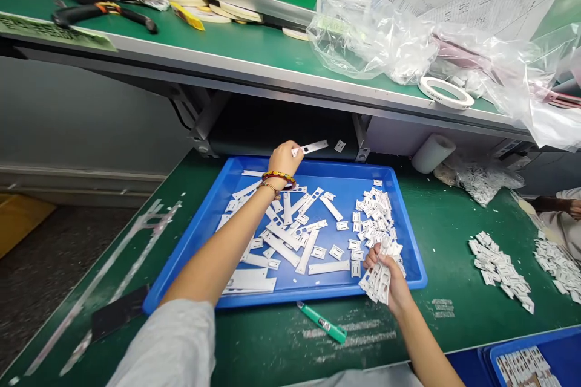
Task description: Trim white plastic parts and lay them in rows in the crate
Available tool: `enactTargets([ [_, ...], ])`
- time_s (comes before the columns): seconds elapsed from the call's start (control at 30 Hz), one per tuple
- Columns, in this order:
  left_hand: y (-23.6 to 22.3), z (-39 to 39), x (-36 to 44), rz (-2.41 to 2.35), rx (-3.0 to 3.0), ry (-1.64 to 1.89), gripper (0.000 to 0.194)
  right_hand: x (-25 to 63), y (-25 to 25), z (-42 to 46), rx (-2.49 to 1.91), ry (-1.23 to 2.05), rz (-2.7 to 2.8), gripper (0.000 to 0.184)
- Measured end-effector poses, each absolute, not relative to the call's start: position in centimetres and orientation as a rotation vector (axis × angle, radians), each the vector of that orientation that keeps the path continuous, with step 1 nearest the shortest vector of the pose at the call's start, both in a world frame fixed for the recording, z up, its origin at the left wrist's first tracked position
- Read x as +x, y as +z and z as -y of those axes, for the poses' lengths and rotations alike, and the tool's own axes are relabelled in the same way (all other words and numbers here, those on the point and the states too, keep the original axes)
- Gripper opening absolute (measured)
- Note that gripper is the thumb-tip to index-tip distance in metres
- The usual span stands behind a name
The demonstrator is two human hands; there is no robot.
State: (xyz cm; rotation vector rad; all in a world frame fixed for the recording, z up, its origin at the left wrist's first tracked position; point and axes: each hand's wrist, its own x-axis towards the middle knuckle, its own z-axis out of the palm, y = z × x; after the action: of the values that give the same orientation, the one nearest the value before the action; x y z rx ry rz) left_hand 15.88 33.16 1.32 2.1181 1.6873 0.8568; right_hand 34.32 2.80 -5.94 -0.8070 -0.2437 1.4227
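Because the left hand [285, 160] grips a long, flat, white plastic-looking strip [314, 147] by one end only, the strip could swivel or slip if its free end knocked against the dark, flat belt surface [272, 127] behind it. That hand is at the far rim of the shallow, rectangular blue plastic tray [412, 248], and a drop there might leave the strip on the belt, beside the small white slotted piece [339, 146] already lying on it, rather than in the tray. Its fingers are closed on the strip's near end; the thumb's exact placement is hard to make out, and I cannot tell whether the strip touches the belt. At the tray's near right corner, the right hand [396, 278] has its fingers curled around a loose, fanned bundle of narrow white slotted pieces [376, 283], clamped at the upper part while the lower ends splay out. That clutch looks the riskier one: with so many thin pieces overlapping unevenly, a slackened grip could let some slide out, either over the rim onto the green tabletop [447, 266] or into the dense heap of small white pieces [374, 214] just behind the hand, where they would be hard to pick out again.
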Motion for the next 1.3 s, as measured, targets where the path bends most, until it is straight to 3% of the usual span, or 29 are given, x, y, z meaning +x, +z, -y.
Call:
enactTargets([
  [0.4,-1.0,-30.4,18.9,-1.664,2.167,1.180,0.021,34.8,-6.2,-2.9,-0.819,1.383,0.292,0.022],
  [0.6,-1.6,-30.3,20.8,-1.592,2.283,1.175,0.023,34.7,-6.2,-2.7,-0.783,1.360,0.303,0.021],
  [0.77,-1.4,-28.1,20.5,-1.442,1.939,1.213,0.013,34.7,-6.3,-2.6,-0.782,1.353,0.300,0.022],
  [0.93,-1.7,-23.4,18.5,-1.343,1.643,1.125,0.015,34.6,-6.1,-2.5,-0.772,1.324,0.298,0.023],
  [1.17,-3.6,-11.7,17.6,-1.069,1.302,0.916,0.044,31.8,-4.2,-3.1,-0.976,1.190,0.405,0.032],
  [1.3,-3.1,-7.1,17.6,-0.926,1.232,0.819,0.034,30.2,-3.2,-3.0,-1.067,1.153,0.586,0.032],
])
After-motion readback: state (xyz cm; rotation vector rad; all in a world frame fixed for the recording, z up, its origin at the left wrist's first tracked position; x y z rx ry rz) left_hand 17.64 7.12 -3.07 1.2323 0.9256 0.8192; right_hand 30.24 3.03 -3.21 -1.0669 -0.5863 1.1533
